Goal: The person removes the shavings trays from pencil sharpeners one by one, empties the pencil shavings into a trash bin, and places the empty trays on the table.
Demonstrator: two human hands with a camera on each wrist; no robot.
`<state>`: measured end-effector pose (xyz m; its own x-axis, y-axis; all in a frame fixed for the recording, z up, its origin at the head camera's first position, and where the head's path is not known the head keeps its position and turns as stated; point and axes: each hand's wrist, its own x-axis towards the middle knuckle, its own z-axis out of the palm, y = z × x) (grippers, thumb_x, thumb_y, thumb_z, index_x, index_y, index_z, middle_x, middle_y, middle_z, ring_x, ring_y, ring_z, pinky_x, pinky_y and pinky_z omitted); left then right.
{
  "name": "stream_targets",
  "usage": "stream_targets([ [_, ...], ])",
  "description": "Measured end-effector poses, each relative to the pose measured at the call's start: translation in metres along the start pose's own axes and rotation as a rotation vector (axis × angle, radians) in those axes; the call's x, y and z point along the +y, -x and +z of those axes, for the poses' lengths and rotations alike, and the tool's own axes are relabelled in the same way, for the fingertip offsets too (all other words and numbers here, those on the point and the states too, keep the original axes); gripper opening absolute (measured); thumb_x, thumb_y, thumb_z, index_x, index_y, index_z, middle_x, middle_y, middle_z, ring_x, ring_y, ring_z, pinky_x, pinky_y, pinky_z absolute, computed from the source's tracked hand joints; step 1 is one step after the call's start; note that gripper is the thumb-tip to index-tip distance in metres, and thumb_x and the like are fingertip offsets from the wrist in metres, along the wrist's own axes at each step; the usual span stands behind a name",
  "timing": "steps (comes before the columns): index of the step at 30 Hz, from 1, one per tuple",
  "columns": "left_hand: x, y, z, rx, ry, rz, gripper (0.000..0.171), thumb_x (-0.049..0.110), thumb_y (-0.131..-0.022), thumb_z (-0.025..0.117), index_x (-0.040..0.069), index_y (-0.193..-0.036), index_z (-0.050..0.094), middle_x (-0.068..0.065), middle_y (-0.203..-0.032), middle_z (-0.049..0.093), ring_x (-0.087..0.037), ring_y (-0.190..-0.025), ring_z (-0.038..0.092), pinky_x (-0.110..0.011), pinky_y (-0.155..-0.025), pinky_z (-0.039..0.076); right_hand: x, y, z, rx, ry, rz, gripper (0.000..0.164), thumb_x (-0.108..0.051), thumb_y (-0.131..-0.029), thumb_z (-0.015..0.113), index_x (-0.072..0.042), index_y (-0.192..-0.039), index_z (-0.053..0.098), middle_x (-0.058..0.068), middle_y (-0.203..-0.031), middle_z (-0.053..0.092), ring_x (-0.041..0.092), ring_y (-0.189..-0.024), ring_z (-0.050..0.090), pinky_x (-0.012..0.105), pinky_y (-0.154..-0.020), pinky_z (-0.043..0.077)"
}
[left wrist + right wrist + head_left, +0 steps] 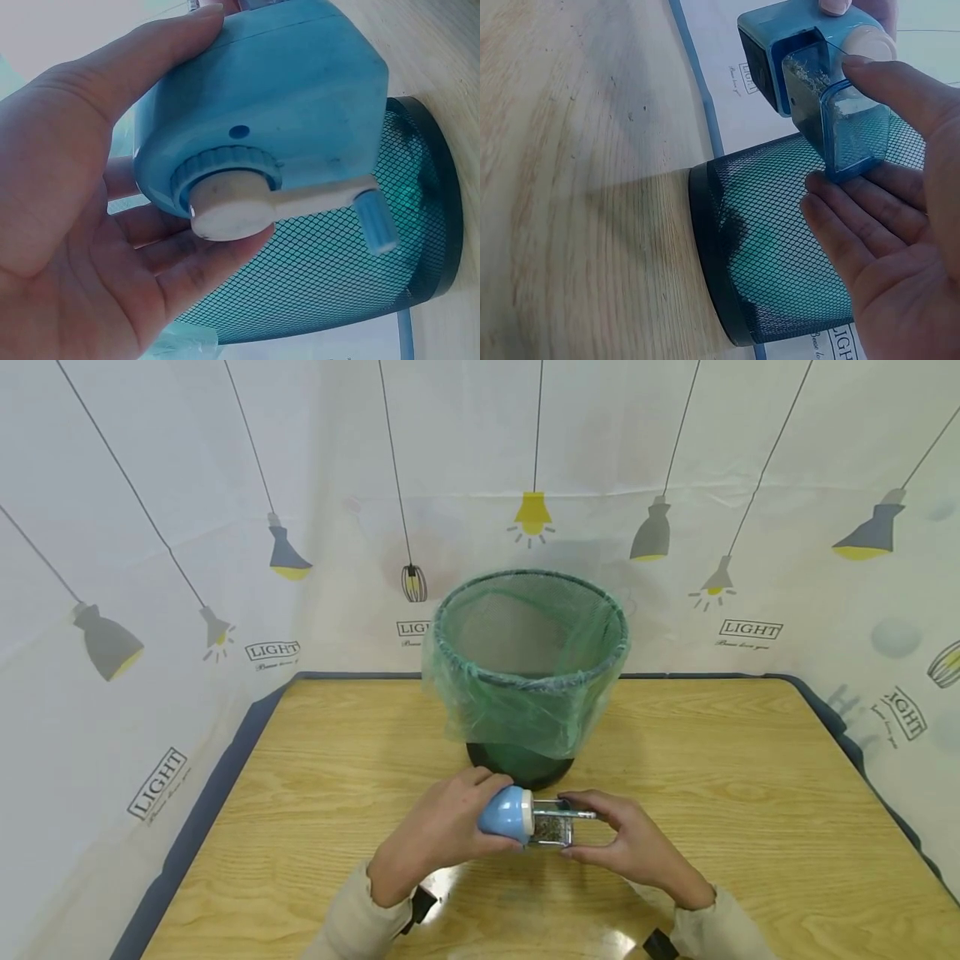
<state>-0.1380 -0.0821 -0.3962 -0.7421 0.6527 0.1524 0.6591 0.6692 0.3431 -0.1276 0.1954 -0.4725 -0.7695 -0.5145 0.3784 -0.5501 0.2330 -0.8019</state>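
Observation:
My left hand (pixel 442 822) grips a light blue hand-crank pencil sharpener (pixel 501 814) over the table. In the left wrist view its white crank arm (pixel 319 197) ends in a small blue knob (pixel 376 223). Thumb and fingertips of my right hand (pixel 633 842) pinch the clear shavings drawer (pixel 552 832) at its outer end. This drawer sticks partly out of the sharpener, and the right wrist view shows shavings (pixel 808 78) inside it.
Just behind the hands stands a dark green mesh wastebasket (pixel 517 768), lined with a thin green bag (pixel 525 718) folded over its rim. The wooden table (pixel 337 735) meets a lamp-printed cloth (pixel 360 535) at its back and sides.

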Motion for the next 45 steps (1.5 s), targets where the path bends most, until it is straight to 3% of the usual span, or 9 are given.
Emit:
stream_targets([
  [9,-0.001,0.003,-0.001,0.014,0.012,-0.012,0.07,0.047,-0.074,0.085,0.011,-0.129,0.062,-0.007,-0.115,0.064,-0.018,-0.094,0.064,-0.031,-0.073,0.056,0.003,0.004,-0.004,0.023,0.033,0.011,0.055,-0.011,-0.081,0.082,0.0,-0.13,0.06,0.015,-0.122,0.067,0.013,-0.106,0.066,0.037,-0.09,0.057],
  [22,-0.002,0.005,-0.001,-0.023,0.022,-0.045,0.069,0.047,-0.076,0.084,0.011,-0.13,0.061,-0.007,-0.116,0.063,-0.019,-0.095,0.064,-0.032,-0.074,0.056,0.009,0.011,-0.013,0.073,0.07,0.067,0.056,-0.01,-0.081,0.082,0.001,-0.131,0.058,0.011,-0.117,0.07,0.016,-0.106,0.067,0.028,-0.094,0.054],
  [31,-0.004,0.006,0.002,-0.013,0.016,-0.035,0.068,0.047,-0.075,0.084,0.011,-0.128,0.062,-0.007,-0.114,0.063,-0.018,-0.093,0.064,-0.032,-0.074,0.056,0.01,0.012,-0.02,0.092,0.092,0.096,0.058,-0.01,-0.081,0.082,0.002,-0.132,0.058,0.014,-0.124,0.066,0.018,-0.107,0.067,0.038,-0.093,0.055],
  [38,-0.005,0.005,0.005,0.005,-0.004,-0.015,0.067,0.048,-0.074,0.085,0.011,-0.125,0.063,-0.006,-0.11,0.063,-0.018,-0.091,0.064,-0.031,-0.073,0.056,0.011,0.014,-0.023,0.121,0.122,0.116,0.058,-0.01,-0.081,0.082,0.001,-0.132,0.058,0.014,-0.124,0.066,0.02,-0.107,0.067,0.022,-0.095,0.052],
  [45,-0.006,0.005,0.008,-0.013,0.005,-0.011,0.068,0.047,-0.075,0.085,0.009,-0.127,0.062,-0.008,-0.112,0.063,-0.018,-0.091,0.064,-0.029,-0.073,0.056,0.01,0.014,-0.025,0.131,0.087,0.116,0.056,-0.01,-0.082,0.081,-0.001,-0.132,0.059,0.012,-0.119,0.069,0.017,-0.108,0.067,0.021,-0.095,0.051],
])
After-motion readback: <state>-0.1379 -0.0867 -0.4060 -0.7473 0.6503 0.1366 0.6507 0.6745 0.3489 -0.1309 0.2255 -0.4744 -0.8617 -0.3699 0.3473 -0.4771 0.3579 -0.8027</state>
